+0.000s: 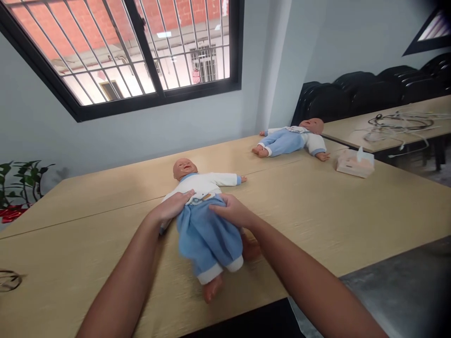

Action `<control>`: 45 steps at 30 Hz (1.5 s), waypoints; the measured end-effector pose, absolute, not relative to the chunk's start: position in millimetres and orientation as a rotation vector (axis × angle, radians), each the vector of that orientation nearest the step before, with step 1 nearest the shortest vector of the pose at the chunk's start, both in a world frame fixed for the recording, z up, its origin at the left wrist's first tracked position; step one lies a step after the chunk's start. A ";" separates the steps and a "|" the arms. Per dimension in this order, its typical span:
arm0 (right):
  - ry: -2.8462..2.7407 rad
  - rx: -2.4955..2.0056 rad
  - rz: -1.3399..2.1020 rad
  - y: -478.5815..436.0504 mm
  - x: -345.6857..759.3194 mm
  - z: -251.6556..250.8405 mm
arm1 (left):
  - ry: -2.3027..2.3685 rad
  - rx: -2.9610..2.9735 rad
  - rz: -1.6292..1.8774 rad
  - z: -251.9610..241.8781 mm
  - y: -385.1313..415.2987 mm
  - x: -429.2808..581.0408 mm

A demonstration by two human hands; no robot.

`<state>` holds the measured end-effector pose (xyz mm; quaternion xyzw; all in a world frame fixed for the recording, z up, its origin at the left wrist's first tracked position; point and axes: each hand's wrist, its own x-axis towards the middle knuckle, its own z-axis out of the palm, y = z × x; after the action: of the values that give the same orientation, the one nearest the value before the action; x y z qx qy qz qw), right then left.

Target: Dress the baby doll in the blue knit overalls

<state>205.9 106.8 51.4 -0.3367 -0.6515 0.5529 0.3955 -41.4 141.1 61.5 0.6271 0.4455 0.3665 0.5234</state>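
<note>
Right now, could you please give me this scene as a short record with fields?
Setting: wooden table under a barred window
Left hand: rests on the near doll, at its white top
Right hand: at the waist of the blue trousers
Near doll: lying on its back, head toward the wall
Second doll: lying farther off, to the right
Other: tissue box, cables, plant

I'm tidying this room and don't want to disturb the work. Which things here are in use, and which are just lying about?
In use:
- near doll, lying on its back
- its blue trousers
- left hand and right hand, both at the waistband

Lying about:
- second doll
- tissue box
- cables on the far table
- plant
</note>
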 end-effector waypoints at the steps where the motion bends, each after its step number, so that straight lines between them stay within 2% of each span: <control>1: -1.697 -0.849 1.367 105.6 204.5 52.1 | 1.056 1.547 0.834 66.3 140.9 -40.2; 6: -1.813 -0.874 1.115 104.0 201.6 52.4 | 0.882 1.710 0.844 84.9 133.5 -29.3; 9: -1.687 -1.069 0.883 107.3 201.8 49.9 | 0.911 1.918 0.645 87.5 123.2 -18.0; 12: -1.621 -1.143 0.817 109.3 201.9 48.8 | 0.988 2.032 0.481 84.7 114.8 -6.5; 15: -1.567 -1.043 0.935 108.6 201.9 49.9 | 0.994 1.975 0.498 78.6 116.9 -3.5; 21: -1.468 -0.733 1.399 106.4 203.4 50.8 | 0.785 1.420 0.774 55.7 136.4 -17.5; 25: -1.592 -0.728 1.626 105.7 210.4 53.3 | 0.865 1.347 0.814 43.8 142.2 -23.7; 29: -1.824 -0.830 1.697 106.8 220.4 58.7 | 0.845 1.614 0.600 51.5 143.8 -28.8; 33: -1.638 -0.749 1.687 108.9 219.4 58.0 | 0.879 1.888 0.384 62.8 141.1 -30.5; 39: -1.222 -0.659 1.827 107.6 204.7 45.9 | 0.875 1.745 0.554 50.7 143.4 -31.8; 45: -1.484 -0.593 2.006 102.7 208.1 49.9 | 0.855 1.597 0.675 44.3 146.5 -29.6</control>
<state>208.1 102.7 49.9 -0.2218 -0.5548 0.7497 0.2845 -29.6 146.5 44.3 0.6797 0.3640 0.2874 0.5683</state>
